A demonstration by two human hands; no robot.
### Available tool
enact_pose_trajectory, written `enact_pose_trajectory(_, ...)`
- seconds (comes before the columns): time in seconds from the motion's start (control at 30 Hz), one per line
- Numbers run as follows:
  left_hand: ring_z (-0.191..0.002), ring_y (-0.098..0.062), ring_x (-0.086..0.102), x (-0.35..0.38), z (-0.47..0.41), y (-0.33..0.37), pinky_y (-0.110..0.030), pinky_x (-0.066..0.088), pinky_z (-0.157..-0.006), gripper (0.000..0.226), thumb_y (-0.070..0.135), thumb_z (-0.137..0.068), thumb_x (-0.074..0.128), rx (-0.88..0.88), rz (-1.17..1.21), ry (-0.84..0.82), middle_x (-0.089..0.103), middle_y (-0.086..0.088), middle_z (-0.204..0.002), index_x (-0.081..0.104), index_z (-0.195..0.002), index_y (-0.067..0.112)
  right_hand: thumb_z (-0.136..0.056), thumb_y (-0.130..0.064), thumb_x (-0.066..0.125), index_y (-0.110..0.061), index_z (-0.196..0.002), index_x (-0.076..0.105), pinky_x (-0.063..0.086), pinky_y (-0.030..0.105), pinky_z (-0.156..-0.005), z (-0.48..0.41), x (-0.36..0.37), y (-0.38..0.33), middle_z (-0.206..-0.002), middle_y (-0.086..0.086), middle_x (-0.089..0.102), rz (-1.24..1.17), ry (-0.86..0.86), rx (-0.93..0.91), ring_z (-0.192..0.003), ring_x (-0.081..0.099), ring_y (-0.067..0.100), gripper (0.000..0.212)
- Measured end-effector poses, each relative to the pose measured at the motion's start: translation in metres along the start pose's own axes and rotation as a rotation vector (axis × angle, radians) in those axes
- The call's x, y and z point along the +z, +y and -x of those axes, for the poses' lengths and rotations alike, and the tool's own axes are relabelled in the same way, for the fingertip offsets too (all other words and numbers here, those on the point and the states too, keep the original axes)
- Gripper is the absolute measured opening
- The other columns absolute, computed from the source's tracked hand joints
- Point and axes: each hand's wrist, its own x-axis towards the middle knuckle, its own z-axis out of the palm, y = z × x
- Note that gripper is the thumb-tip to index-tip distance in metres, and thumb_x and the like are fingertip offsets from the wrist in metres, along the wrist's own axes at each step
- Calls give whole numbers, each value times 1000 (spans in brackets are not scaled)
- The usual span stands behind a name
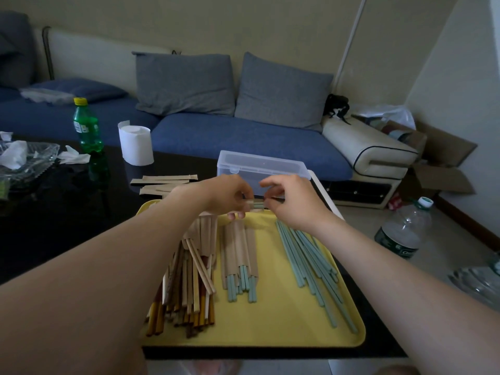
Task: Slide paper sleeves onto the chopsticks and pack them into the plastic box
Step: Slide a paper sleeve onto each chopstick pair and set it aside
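Pinching green chopsticks [259,205], left hand [227,196] and right hand [293,203], each grip fingertip-tight, above tray [270,320].

The rectangular yellow plastic tray [284,315] is showing a smooth, low-sheen face. The black table top [67,212] is reading hard and highly glossy, mirroring the green translucent plastic bottle [86,125]. The clear lidded plastic box [262,165] is appearing smooth. The flat brown kraft-paper sleeves [165,182] are presenting matt. The pale teal chopsticks [311,266] are looking smooth and satin, the tan and amber wooden chopsticks [186,288] duller. The blue sofa [230,136] is showing woven cloth.
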Motion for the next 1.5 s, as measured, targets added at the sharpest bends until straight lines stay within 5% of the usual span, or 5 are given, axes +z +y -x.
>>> enact_pose_trajectory(0.3, -77, -9, 75, -1, 3, -1, -30, 57, -86, 3, 26, -102, 66, -23, 23, 60, 77, 5, -88, 66, -99, 26, -106, -11, 45, -3, -142, 54, 46, 34, -79, -8, -9, -2, -123, 16, 63, -206, 76, 492, -100, 61, 30, 38)
enact_pose_trajectory(0.47, -78, -10, 73, -4, 6, 4, -25, 53, -75, 9, 24, -99, 70, -41, -50, 51, 71, 4, -90, 63, -98, 30, -105, -4, 45, 0, -155, 50, 44, 44, -118, -6, -1, -18, -157, 18, 55, -160, -202, 367, -144, 52, 36, 50)
enact_pose_trajectory(0.8, -89, -11, 72, -6, 5, 7, -40, 57, -95, 61, 29, -80, 90, -55, -59, 60, 76, 6, -90, 47, -123, 31, -97, -18, 79, -28, -93, 81, 59, 34, -91, -2, 3, -25, -98, -1, 82, -199, -301, 198, -104, 75, 20, 11)
enact_pose_trajectory(1.23, -100, -26, 63, -18, 22, -44, -47, 55, -98, 21, 17, -99, 67, -542, -279, 294, 61, -7, -103, 60, -119, 14, -105, -20, 71, 2, -118, 74, 55, 19, -56, -6, 7, -45, -102, 16, 83, -89, -1018, 673, -78, 80, 19, 26)
enact_pose_trajectory(1.5, -102, -20, 60, -18, 13, -76, -34, 51, -97, 30, 27, -104, 60, -579, -396, -26, 61, -1, -103, 63, -130, 12, -96, -18, 60, -7, -86, 77, 61, 28, -66, -33, 33, -49, -68, 4, 79, 76, -381, 481, -58, 76, 20, 23)
